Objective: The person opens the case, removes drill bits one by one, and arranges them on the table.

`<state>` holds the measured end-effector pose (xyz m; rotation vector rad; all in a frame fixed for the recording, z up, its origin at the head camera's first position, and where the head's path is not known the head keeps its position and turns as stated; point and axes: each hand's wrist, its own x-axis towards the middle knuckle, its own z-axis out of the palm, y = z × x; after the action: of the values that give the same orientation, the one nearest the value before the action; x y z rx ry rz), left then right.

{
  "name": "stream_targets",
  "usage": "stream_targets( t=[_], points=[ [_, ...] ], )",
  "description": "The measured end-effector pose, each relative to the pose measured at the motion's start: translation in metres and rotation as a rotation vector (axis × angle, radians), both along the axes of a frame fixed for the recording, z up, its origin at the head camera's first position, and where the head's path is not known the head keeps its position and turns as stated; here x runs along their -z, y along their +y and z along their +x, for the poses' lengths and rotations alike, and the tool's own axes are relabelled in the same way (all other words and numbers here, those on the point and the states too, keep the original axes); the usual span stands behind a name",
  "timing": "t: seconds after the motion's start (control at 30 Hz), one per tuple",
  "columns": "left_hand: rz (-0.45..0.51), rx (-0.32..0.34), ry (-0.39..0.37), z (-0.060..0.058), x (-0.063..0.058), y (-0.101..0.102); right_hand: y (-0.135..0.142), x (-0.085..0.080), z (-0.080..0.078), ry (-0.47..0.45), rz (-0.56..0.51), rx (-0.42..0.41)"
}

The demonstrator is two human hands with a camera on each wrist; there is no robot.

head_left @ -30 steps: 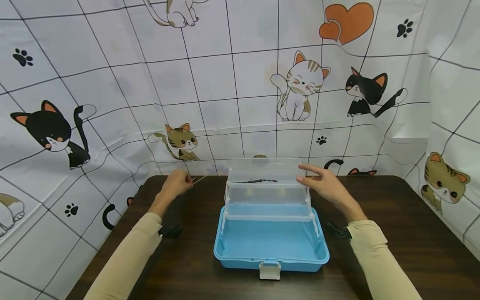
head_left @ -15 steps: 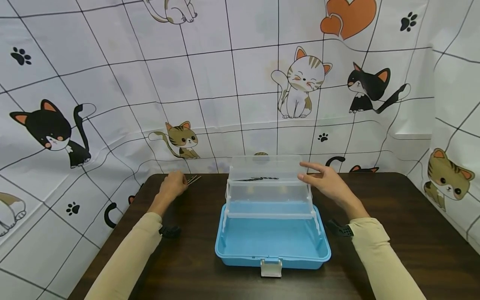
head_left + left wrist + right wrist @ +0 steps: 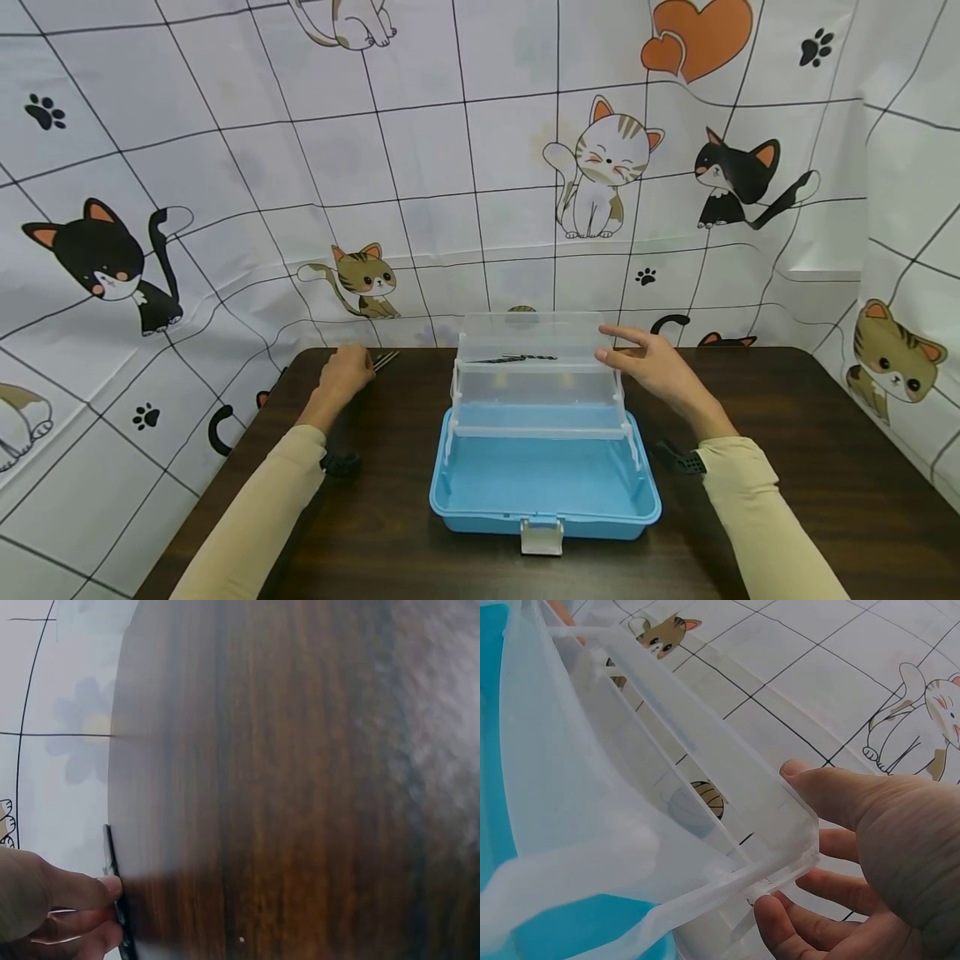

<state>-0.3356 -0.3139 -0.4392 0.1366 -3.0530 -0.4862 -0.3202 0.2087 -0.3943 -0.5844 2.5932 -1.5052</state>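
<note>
At the table's far left edge my left hand [image 3: 347,372] pinches a few thin dark rods [image 3: 386,360], whose ends poke out to the right of the fingers. One dark rod [image 3: 112,859] shows between thumb and fingers in the left wrist view, close over the table edge. A light-blue storage box [image 3: 543,479] stands lidless-side up, with clear tiered trays [image 3: 536,383] raised at its back. Dark twisted rods [image 3: 517,358] lie in the top tray. My right hand [image 3: 855,855] holds that tray's right end, thumb at its upper edge and fingers around the lower corner.
The box rests on a dark wooden table [image 3: 757,417], its white latch [image 3: 542,538] hanging at the front. Behind and beside the table hangs a white grid-patterned sheet [image 3: 510,150] printed with cats.
My left hand has shifted slightly left, and the rods in it now show shorter ends, gathered closer together. The right hand stays at the tray.
</note>
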Motion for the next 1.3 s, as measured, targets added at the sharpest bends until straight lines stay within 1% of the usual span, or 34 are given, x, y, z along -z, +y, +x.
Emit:
stream_targets(
  t=[0.2, 0.37, 0.5, 0.67, 0.73, 0.87, 1.0, 1.07, 1.13, 1.2, 1.3],
  points=[
    [-0.038, 0.003, 0.006, -0.002, 0.000, 0.004, 0.001, -0.001, 0.000, -0.003, -0.003, 0.006],
    [-0.087, -0.019, 0.023, 0.000, -0.003, 0.012, 0.000, 0.000, 0.000, -0.006, -0.007, -0.001],
    [-0.100, 0.023, 0.107, 0.002, -0.012, 0.025, 0.001, 0.002, -0.001, -0.001, -0.007, -0.003],
    [-0.087, 0.104, 0.220, 0.007, -0.034, 0.051, 0.002, 0.001, -0.002, 0.007, -0.004, -0.004],
    [-0.069, 0.140, 0.266, 0.010, -0.043, 0.063, 0.002, 0.001, -0.002, 0.007, -0.004, -0.007],
    [-0.044, 0.225, 0.381, 0.018, -0.060, 0.088, 0.001, 0.001, -0.001, 0.005, -0.009, -0.010],
    [-0.034, 0.306, 0.467, 0.028, -0.076, 0.113, 0.000, 0.001, -0.001, 0.007, -0.014, -0.011],
    [-0.026, 0.353, 0.483, 0.032, -0.082, 0.126, 0.000, 0.001, -0.001, 0.010, -0.012, -0.008],
    [-0.012, 0.415, 0.482, 0.035, -0.088, 0.138, 0.000, 0.002, -0.001, 0.011, -0.005, -0.001],
    [0.012, 0.489, 0.477, 0.036, -0.093, 0.150, 0.000, 0.001, 0.000, 0.017, 0.003, 0.000],
    [0.018, 0.604, 0.460, 0.036, -0.098, 0.166, 0.000, 0.000, 0.000, 0.016, 0.007, 0.002]
  ],
)
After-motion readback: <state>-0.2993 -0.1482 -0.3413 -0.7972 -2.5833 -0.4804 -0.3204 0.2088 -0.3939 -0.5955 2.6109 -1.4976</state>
